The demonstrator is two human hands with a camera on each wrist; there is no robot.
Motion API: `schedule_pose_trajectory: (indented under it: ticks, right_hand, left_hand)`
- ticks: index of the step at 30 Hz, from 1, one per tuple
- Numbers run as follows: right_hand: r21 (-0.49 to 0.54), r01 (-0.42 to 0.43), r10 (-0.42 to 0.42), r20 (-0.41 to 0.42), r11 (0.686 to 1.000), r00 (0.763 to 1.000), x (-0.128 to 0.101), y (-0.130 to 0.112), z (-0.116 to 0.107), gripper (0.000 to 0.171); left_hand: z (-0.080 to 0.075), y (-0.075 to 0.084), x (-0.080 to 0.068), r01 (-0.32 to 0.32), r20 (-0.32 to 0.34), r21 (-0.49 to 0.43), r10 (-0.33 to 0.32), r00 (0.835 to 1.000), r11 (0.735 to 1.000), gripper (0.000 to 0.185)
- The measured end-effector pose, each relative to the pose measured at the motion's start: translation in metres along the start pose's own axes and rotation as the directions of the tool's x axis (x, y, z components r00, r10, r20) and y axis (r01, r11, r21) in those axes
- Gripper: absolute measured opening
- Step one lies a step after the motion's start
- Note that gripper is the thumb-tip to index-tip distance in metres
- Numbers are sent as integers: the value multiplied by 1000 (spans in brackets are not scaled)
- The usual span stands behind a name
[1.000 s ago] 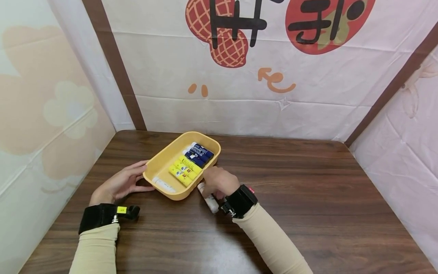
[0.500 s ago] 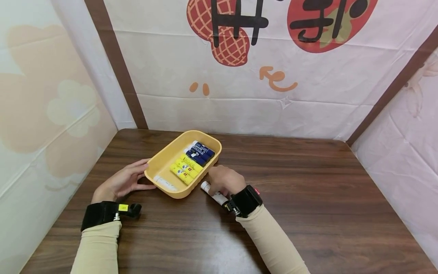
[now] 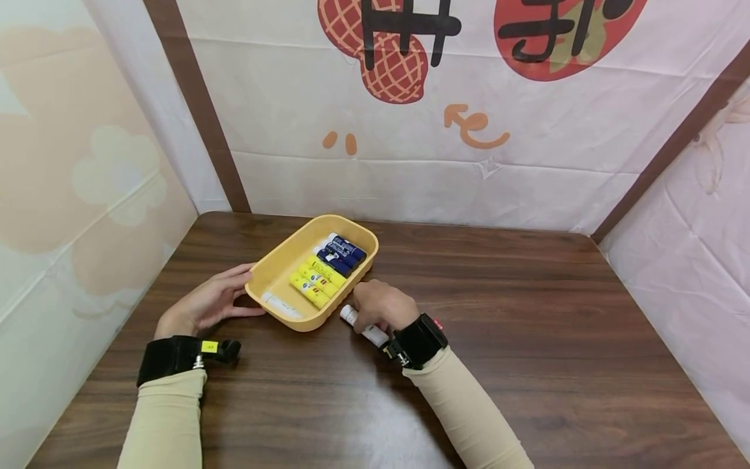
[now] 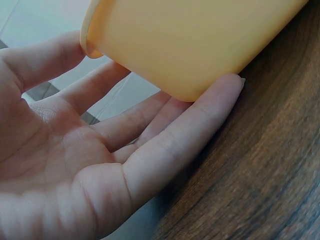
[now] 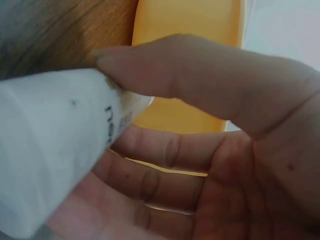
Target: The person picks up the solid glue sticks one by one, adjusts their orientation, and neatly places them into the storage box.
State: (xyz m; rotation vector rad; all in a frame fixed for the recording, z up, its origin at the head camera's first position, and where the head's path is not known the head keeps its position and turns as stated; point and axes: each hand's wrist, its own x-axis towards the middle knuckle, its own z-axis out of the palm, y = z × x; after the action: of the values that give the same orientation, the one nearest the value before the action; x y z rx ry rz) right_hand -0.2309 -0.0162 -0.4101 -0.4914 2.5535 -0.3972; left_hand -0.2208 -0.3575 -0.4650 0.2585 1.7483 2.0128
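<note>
A yellow plastic basket [image 3: 258, 296] sits at a slant on the table. My left hand [image 3: 208, 304] holds its near left corner; in the left wrist view the thumb lies along the lower wall and a fingertip touches the rim. Inside, blue glue sticks [image 3: 338, 260], yellow glue sticks [image 3: 313, 286] and a white glue stick [image 3: 280, 305] lie on the floor of the basket. Just right of the basket, my right hand [image 3: 387, 306] pinches another white glue stick [image 3: 375, 335] between thumb and fingers. Printed letters show on this glue stick [image 5: 55, 135] in the right wrist view.
The dark wooden table [image 3: 527, 326] stretches to the right and toward the front. A printed cloth wall [image 3: 410, 182] stands behind it, with more cloth on both sides. Black camera straps circle both wrists.
The right hand has shifted slightly right with the white glue stick, which has turned into a more slanted position in its grip. The left hand and basket keep their places while the head view tilts slightly.
</note>
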Motion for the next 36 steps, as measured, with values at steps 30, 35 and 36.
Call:
schedule_pose_trajectory:
  ticks: [30, 35, 36]
  right_hand:
    - [-1, 179, -178, -73, 984, 981, -23, 8, -29, 7]
    - [16, 204, -202, -98, 979, 974, -24, 11, -31, 6]
    - [17, 209, -206, -102, 978, 973, -24, 11, -32, 6]
  left_hand:
    - [1, 3, 1, 16, -21, -12, -16, 1000, 1000, 42]
    - [2, 3, 0, 22, -27, -4, -23, 999, 1000, 46]
    - [2, 3, 0, 23, -26, -3, -23, 999, 1000, 47]
